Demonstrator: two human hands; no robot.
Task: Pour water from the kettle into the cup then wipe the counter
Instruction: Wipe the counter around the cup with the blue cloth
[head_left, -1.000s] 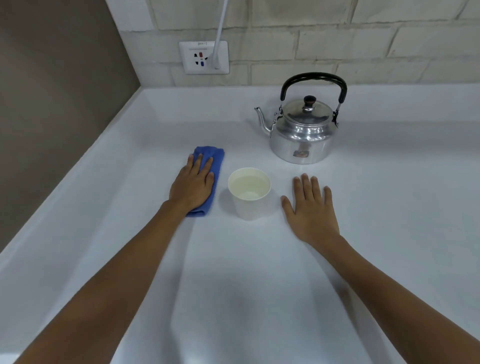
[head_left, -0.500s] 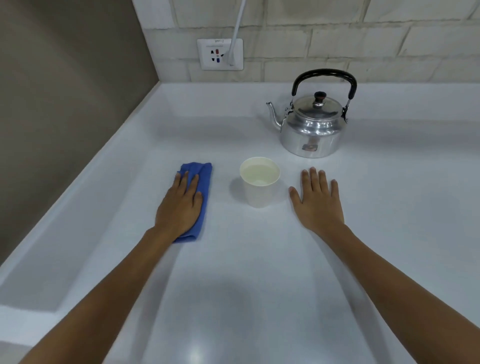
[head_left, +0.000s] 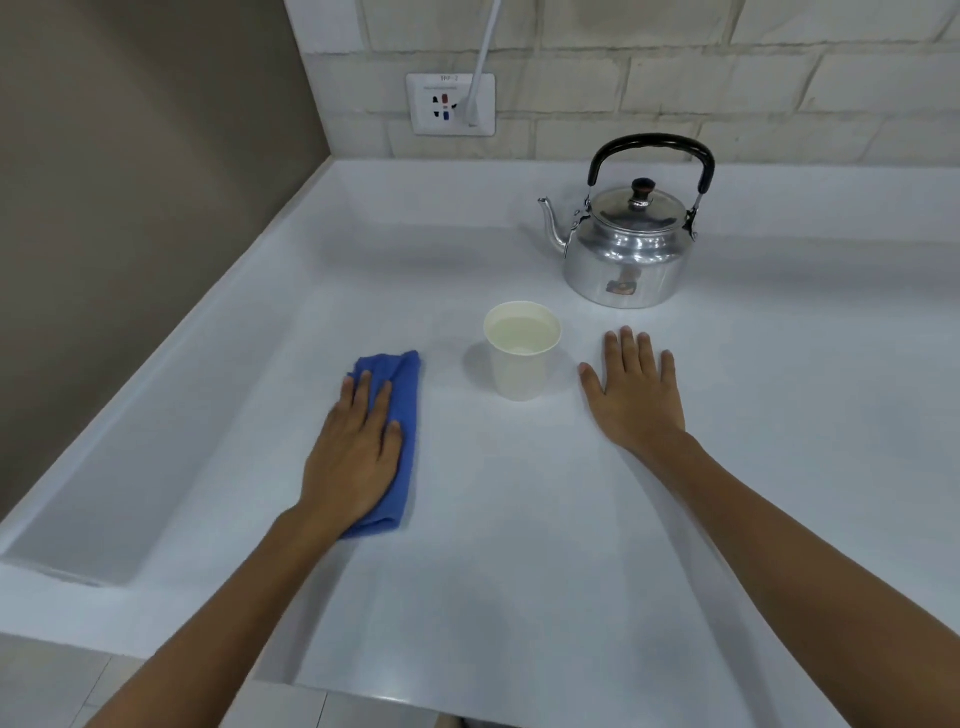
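The white paper cup (head_left: 522, 357) stands upright near the middle of the white counter (head_left: 519, 571) and holds pale water close to its rim, so the pouring looks done and the wiping is the step in hand. The shiny round metal kettle with a black arched handle (head_left: 630, 244) sits behind the cup and a little to its right, well apart from it, upright with its lid on and its spout pointing left; set back there, it seems out of the path of a wipe. The folded blue cloth (head_left: 402, 410) lies flat on the counter to the left of the cup, clear of it, probably so a stroke will not knock the full cup. The left hand (head_left: 358, 452) lies palm down on the cloth, fingers spread and pressing it to the surface rather than closed around it, with the forearm stretched straight forward. The right hand (head_left: 636, 395) rests flat and empty on the bare counter just right of the cup, fingers slightly fanned and not touching the cup, most likely as a brace. The two hands are apart, one on each side of the cup. Behind and left of the kettle, a white wall socket (head_left: 450, 104) has a white plug and cord in it.
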